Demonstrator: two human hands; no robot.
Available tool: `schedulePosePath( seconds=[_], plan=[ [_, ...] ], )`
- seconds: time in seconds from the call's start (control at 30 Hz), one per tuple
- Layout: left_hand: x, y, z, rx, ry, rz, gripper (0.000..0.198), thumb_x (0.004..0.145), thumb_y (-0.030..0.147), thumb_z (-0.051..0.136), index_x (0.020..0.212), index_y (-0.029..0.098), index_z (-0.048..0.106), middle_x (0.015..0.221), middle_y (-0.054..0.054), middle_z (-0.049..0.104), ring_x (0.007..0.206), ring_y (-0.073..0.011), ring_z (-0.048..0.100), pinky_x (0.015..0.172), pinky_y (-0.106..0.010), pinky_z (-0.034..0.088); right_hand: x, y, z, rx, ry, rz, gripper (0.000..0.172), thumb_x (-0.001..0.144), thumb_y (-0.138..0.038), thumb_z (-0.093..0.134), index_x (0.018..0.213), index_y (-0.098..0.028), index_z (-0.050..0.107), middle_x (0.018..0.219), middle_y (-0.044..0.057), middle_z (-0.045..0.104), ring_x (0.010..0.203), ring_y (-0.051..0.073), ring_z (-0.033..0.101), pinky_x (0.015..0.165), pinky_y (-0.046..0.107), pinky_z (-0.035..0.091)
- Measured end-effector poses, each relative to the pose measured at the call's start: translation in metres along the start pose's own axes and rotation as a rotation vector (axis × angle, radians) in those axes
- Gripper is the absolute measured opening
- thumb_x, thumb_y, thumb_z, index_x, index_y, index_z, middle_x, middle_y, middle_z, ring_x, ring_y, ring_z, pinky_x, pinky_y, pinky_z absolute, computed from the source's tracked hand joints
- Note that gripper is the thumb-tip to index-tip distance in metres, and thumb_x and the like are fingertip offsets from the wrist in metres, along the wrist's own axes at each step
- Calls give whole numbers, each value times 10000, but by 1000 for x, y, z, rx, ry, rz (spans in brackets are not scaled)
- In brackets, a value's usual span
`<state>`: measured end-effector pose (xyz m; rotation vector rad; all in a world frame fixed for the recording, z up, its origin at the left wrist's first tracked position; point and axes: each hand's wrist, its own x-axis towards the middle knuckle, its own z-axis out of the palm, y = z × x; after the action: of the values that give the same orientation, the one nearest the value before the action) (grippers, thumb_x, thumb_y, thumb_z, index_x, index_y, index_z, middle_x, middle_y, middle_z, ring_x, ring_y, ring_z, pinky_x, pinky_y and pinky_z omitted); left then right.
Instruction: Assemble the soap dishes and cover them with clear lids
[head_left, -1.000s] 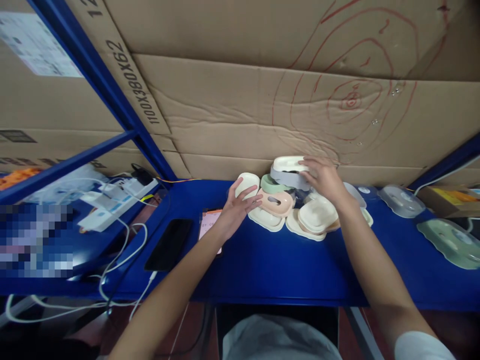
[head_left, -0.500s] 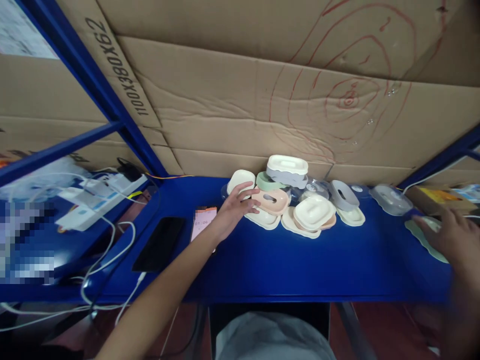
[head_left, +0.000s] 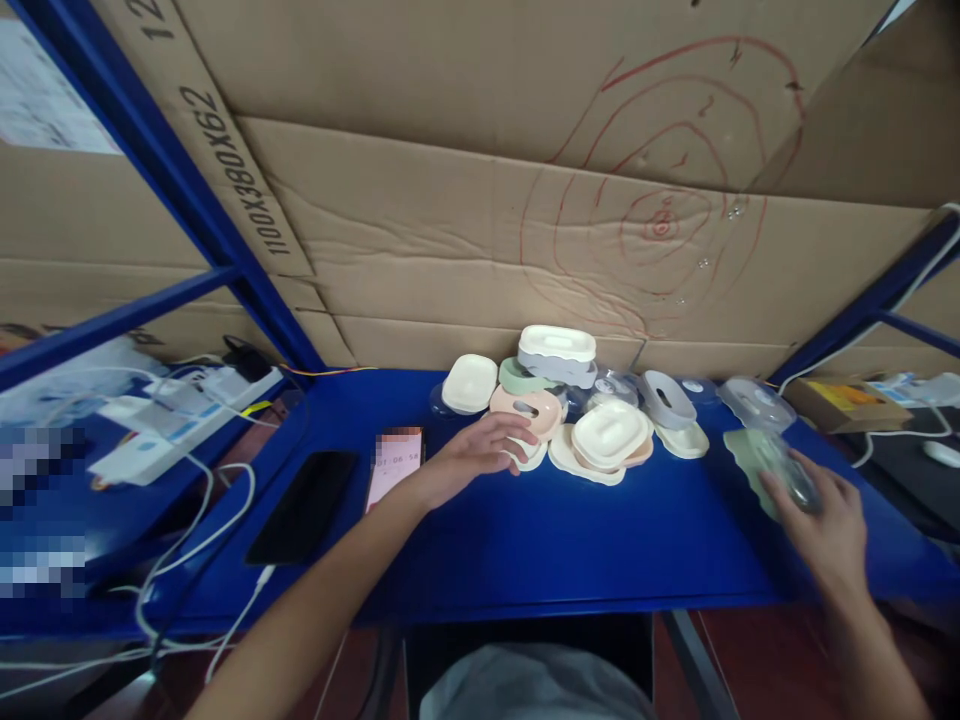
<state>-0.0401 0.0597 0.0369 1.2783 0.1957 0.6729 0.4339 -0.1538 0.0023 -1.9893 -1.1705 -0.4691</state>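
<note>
My left hand (head_left: 487,450) hovers or rests, fingers apart, over a cream lid (head_left: 534,457) at the front of a pile of plastic parts. Just behind its fingers lies a peach part (head_left: 541,408) with an oval slot. On the right, my right hand (head_left: 825,510) is curled around a clear plastic cover (head_left: 799,482), slightly blurred. A wavy-edged green part (head_left: 746,462) shows just left of those fingers; I cannot tell whether it is held too. Cream lids (head_left: 611,435) lie stacked between the hands, beside a grey slotted part (head_left: 667,400).
A cream-topped grey stack (head_left: 557,350) stands at the back, with clear covers (head_left: 757,403) to its right. Left on the blue table (head_left: 525,560) are a lit phone (head_left: 395,463) and a black phone (head_left: 304,508) with a cable. A power strip (head_left: 180,425) lies farther left.
My right hand has moved left and inward, and a clear cover now shows in its grasp. My left hand has drawn slightly toward the front edge. The camera view has shifted.
</note>
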Motion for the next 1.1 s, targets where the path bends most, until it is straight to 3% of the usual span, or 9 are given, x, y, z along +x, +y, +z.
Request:
schedulePosePath(
  seconds=[0.1, 0.23, 0.37, 0.47, 0.57, 0.7, 0.8, 0.93, 1.1],
  plan=[
    [-1, -4, 4, -37, -23, -33, 651, 861, 271, 865, 1463, 320, 622, 1476, -154, 623, 1196, -295, 673, 955, -417, 567, -9, -93, 9, 176, -16, -122, 579, 918, -598, 687, 1476, -481, 586, 1356, 153, 605, 1349, 412, 579, 1117, 621, 492],
    [-2, -7, 16, -136, 61, 22, 1102, 663, 268, 1012, 1572, 508, 438, 1721, -76, 363, 1432, -365, 544, 1098, -499, 516, -18, -217, 34, 457, -328, -478, 642, 917, -543, 741, 1515, -418, 543, 1461, 130, 530, 1372, 383, 568, 1134, 610, 516],
    [-1, -5, 12, -128, 300, 128, 1066, 687, 289, 1002, 1581, 447, 443, 1551, -58, 574, 1381, -300, 594, 1135, -417, 488, 1, -296, 70, 652, -481, -691, 602, 938, -550, 730, 1491, -364, 580, 1485, 127, 523, 1418, 336, 536, 1166, 528, 509],
    [4, -3, -3, -150, 416, 173, 1003, 742, 355, 968, 1588, 422, 432, 1419, -42, 669, 1294, -272, 648, 1107, -404, 512, 47, -311, 91, 661, -399, -654, 527, 969, -567, 682, 1445, -350, 624, 1449, 109, 569, 1384, 308, 562, 1177, 516, 479],
    [7, -3, -15, -164, 461, 169, 950, 787, 359, 934, 1588, 423, 426, 1396, -32, 685, 1273, -254, 661, 1108, -405, 514, 102, -297, 112, 522, -263, -615, 558, 943, -585, 703, 1419, -298, 660, 1449, 138, 593, 1400, 355, 545, 1192, 605, 402],
    [7, -5, -18, -188, 459, 141, 920, 797, 316, 926, 1572, 432, 444, 1372, -19, 696, 1274, -244, 659, 1113, -407, 511, 142, -266, 138, 358, -425, -648, 509, 946, -581, 694, 1350, -271, 713, 1457, 159, 639, 1401, 397, 554, 1159, 688, 368],
    [6, -6, -13, -197, 424, 118, 928, 780, 302, 940, 1564, 426, 460, 1385, -25, 690, 1301, -262, 645, 1126, -419, 502, 142, -260, 142, 364, -436, -658, 516, 979, -572, 653, 1411, -290, 671, 1543, 146, 592, 1473, 398, 491, 1172, 702, 348],
    [6, -9, -9, -193, 405, 103, 948, 768, 300, 951, 1569, 420, 458, 1422, -34, 675, 1332, -279, 628, 1145, -430, 487, 114, -283, 119, 484, -412, -774, 425, 1040, -517, 586, 1392, -303, 687, 1524, 101, 620, 1469, 340, 511, 1209, 612, 365],
    [7, -11, -12, -153, 453, 163, 905, 804, 389, 928, 1576, 408, 456, 1441, -54, 667, 1367, -288, 609, 1153, -441, 484, 66, -324, 89, 500, -762, -980, 424, 1000, -563, 663, 1337, -312, 719, 1338, 60, 748, 1249, 284, 684, 1079, 463, 495]
  ],
)
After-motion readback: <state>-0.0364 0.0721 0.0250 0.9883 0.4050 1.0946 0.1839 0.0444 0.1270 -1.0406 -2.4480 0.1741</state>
